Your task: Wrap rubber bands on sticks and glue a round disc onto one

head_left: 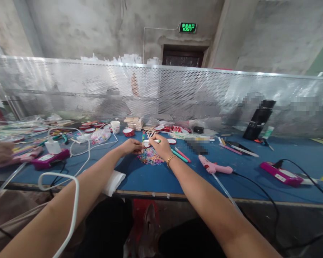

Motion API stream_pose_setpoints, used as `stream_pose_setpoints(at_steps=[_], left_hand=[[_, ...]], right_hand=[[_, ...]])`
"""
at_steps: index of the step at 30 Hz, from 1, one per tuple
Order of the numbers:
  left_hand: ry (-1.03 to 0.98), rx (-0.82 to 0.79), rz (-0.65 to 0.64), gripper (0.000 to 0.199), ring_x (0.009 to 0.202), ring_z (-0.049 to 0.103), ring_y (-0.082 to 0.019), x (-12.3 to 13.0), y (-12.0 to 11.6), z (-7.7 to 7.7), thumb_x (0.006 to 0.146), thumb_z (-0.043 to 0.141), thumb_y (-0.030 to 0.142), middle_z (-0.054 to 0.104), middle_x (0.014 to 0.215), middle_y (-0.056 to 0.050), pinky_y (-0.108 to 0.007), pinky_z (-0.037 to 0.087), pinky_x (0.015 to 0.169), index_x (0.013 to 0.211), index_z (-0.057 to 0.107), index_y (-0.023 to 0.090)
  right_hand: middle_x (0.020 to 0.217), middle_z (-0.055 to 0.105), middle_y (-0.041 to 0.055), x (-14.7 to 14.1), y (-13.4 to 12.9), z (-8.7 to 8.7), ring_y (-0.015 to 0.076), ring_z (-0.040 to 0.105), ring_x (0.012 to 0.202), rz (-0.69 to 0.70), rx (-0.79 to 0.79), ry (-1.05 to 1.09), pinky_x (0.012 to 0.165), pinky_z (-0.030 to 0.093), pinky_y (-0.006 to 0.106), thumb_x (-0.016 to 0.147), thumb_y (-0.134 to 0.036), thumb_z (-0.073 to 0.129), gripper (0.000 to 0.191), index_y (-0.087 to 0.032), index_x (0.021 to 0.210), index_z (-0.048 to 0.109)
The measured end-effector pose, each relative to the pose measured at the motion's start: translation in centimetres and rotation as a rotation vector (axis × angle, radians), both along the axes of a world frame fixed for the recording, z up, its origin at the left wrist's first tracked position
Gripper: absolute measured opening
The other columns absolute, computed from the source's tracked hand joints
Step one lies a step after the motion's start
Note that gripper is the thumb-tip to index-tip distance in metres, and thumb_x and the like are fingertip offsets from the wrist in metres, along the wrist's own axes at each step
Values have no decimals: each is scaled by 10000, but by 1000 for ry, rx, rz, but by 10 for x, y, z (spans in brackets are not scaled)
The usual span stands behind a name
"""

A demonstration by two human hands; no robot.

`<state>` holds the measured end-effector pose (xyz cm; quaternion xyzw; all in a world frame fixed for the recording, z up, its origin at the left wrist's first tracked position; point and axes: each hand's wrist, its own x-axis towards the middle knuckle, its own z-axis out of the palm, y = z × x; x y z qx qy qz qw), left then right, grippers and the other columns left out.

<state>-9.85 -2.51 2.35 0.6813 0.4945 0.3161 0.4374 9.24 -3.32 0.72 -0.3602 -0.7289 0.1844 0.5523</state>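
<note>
My right hand [163,147] grips a white marker pen [150,141] with a green end, held roughly level. Just left of it, my left hand [131,147] is closed in a pinch on a thin, partly green craft stick [143,136] standing nearly upright. The marker crosses close to the stick; whether its tip touches I cannot tell. Below both hands lies a pile of small colourful rubber bands [150,157]. Green and red markers [181,154] rest on the table right of my right wrist.
A pink glue gun [214,166] with a cord lies at right, near a purple power strip [281,174]. Another purple strip [50,159] and a white cable [78,193] are at left. A paper cup [115,127] stands behind. A co-worker's hand [1,154] is at far left.
</note>
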Motion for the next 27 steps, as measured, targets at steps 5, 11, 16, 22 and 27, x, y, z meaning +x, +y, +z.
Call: stream_pose_setpoints(at_steps=[5, 11, 16, 22, 27], left_hand=[[1, 0, 12, 385, 543, 545, -106, -1, 2, -2, 566, 798, 484, 647, 595, -45, -218, 405, 513, 674, 715, 124], [-3, 2, 14, 386, 564, 562, -105, -2, 4, -3, 573, 790, 497, 660, 634, -42, -211, 411, 520, 699, 720, 139], [16, 16, -5, 401, 546, 551, -102, -3, 6, -3, 589, 771, 519, 646, 602, -40, -211, 405, 512, 689, 717, 134], [5, 12, -6, 412, 535, 544, -101, -2, 5, -2, 575, 782, 510, 644, 601, -45, -217, 399, 510, 687, 711, 120], [23, 13, 10, 428, 539, 541, -96, -1, 2, -1, 579, 771, 533, 641, 600, -39, -209, 394, 513, 686, 709, 123]], right_hand=[[723, 644, -17, 1, 0, 1, 150, 561, 726, -25, 7, 4, 720, 415, 248, 812, -337, 485, 209, -213, 686, 596], [708, 636, -13, 2, -2, 3, 151, 563, 702, -57, -5, 25, 705, 417, 253, 806, -331, 480, 207, -213, 671, 583], [729, 638, -13, 0, -1, 2, 153, 563, 740, -18, 20, 4, 725, 418, 251, 808, -346, 481, 207, -214, 700, 597], [726, 637, -9, 1, -2, 2, 153, 561, 723, -49, 5, 29, 726, 426, 255, 806, -346, 475, 208, -212, 689, 583], [740, 639, -10, 0, -1, 1, 156, 567, 755, -27, 27, 12, 744, 422, 254, 812, -340, 483, 198, -215, 705, 593]])
